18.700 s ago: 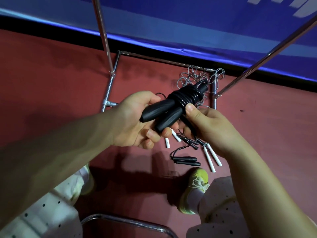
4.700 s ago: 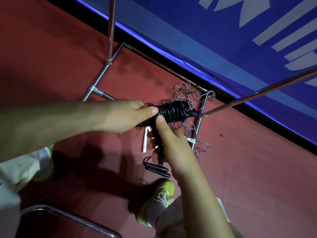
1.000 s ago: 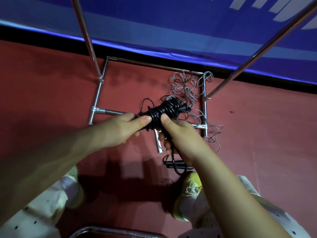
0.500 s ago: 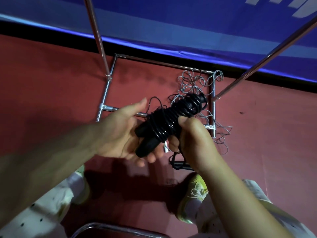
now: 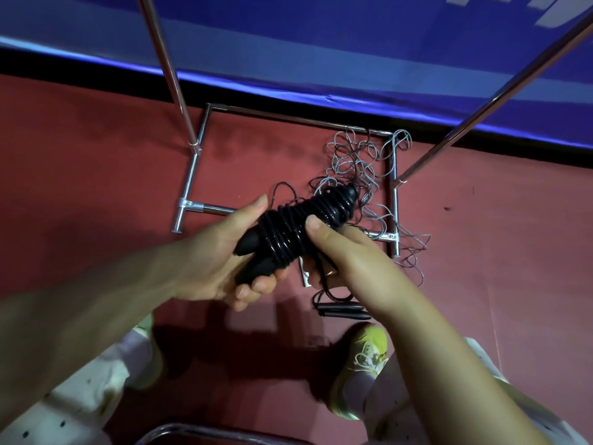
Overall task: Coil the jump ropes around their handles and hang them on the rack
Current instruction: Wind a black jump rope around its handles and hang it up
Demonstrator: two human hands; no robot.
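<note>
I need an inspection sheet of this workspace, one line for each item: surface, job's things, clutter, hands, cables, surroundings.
Surface: red floor, bare where visible.
Job's things: black jump rope coiled around its two handles, held above the floor; second black rope lies uncoiled on the floor; rack poles hold nothing in view.
Clutter: grey rope tangle over the rack base.
Hands: left hand holds the handle ends; right hand grips the coil, thumb on top.
Cables: nothing seen.
Surroundings: blue banner behind; yellow shoe below.

Black jump rope (image 5: 298, 229), coiled round its paired handles, tilted.
</note>
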